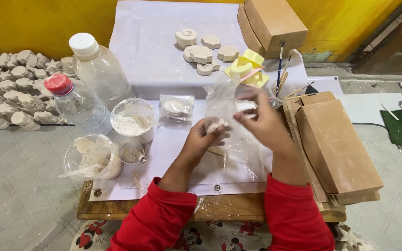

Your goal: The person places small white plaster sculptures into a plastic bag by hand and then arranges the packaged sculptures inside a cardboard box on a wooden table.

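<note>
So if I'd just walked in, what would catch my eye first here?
Probably the two red-sleeved arms at the centre: the left hand holds a small white plaster piece while the right hand grips a clear plastic bag. Behind them lie white shell-shaped casts on the white sheet, and a heap of similar casts sits far left.

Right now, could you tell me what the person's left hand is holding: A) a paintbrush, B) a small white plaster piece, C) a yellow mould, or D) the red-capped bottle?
B: the left hand grips a small white plaster piece beside the clear plastic bag that the right hand holds.
</note>
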